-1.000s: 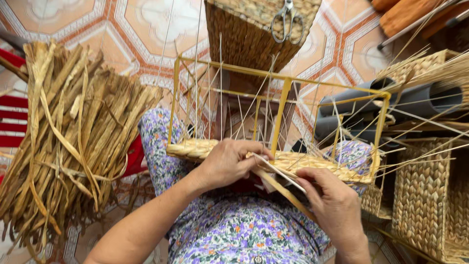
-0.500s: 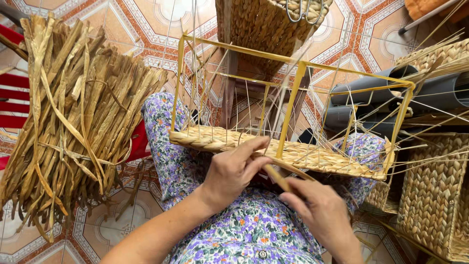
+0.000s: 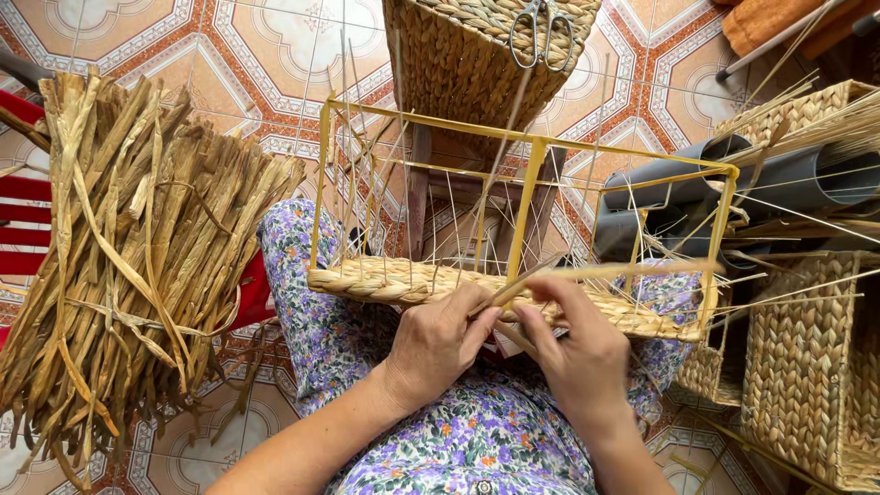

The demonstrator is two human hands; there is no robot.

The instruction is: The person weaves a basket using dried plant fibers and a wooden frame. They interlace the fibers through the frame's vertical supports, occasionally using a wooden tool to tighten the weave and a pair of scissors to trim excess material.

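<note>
A yellow wire basket frame [image 3: 527, 147] rests on my lap, its near edge covered by a woven band of dried straw [image 3: 385, 280]. Thin pale spokes rise from the frame. My left hand [image 3: 440, 344] pinches a straw strand [image 3: 623, 271] at the woven edge, fingers pressed against the weave. My right hand [image 3: 577, 353] grips the same strand beside it, and the strand runs off to the right over the frame.
A large bundle of dried straw [image 3: 128, 257] lies at the left on a red stool. A finished woven basket [image 3: 477, 55] with scissors [image 3: 541, 32] on top stands behind the frame. More woven baskets [image 3: 811, 357] and grey pipes [image 3: 733, 183] sit at the right.
Both hands have come closer together at the woven edge. The strand now stretches out to the right instead of hanging down toward my lap.
</note>
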